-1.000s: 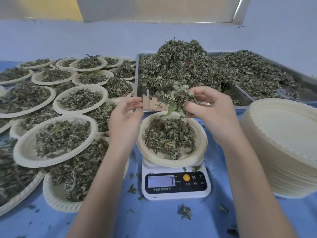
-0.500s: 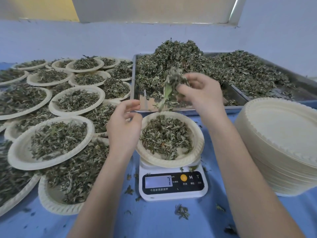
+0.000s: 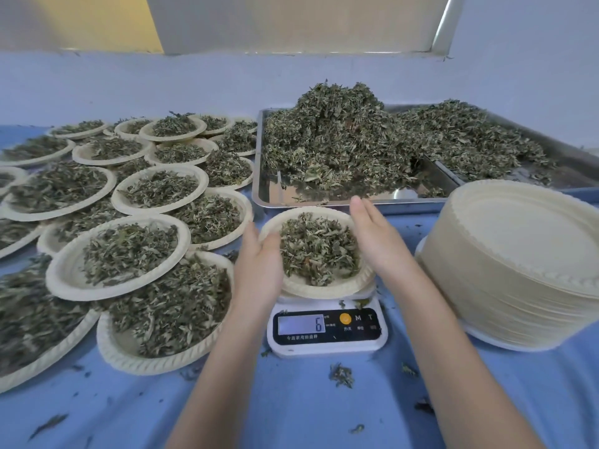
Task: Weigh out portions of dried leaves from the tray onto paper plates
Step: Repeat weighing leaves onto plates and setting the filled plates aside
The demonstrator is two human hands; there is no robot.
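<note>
Lowered from the tray since half a second ago, the right hand (image 3: 377, 244) is now set against the right rim of the plate on the scale, and the pinch of leaves it held is no longer in it. Its fingers (image 3: 363, 210) are held straight and pressed together, pointing far, with the palm turned toward the plate; nothing is gripped. The left hand (image 3: 259, 264) is placed at the left rim of the same plate, its fingers likewise straight and close together, the thumb side lying along the rim — whether the fingertips are tucked under the edge cannot be told.

Between the two palms the paper plate (image 3: 319, 288) is seated on the scale (image 3: 327, 335), with a mound of dried leaves (image 3: 319, 247) in its middle. A single digit, read as 6, is shown on the scale's display (image 3: 301, 325), near the viewer.

Just beyond the plate, the metal tray (image 3: 269, 192) is filled with a tall heap of loose leaves (image 3: 340, 137), and a second tray (image 3: 577, 163) is set to its right. A stack of unused plates (image 3: 518, 273) is stood at the near right. To the left, many filled plates (image 3: 120, 257) are laid overlapping across the blue table cover (image 3: 291, 403) — scattered leaf crumbs (image 3: 341, 374) are strewn on it near the scale.
</note>
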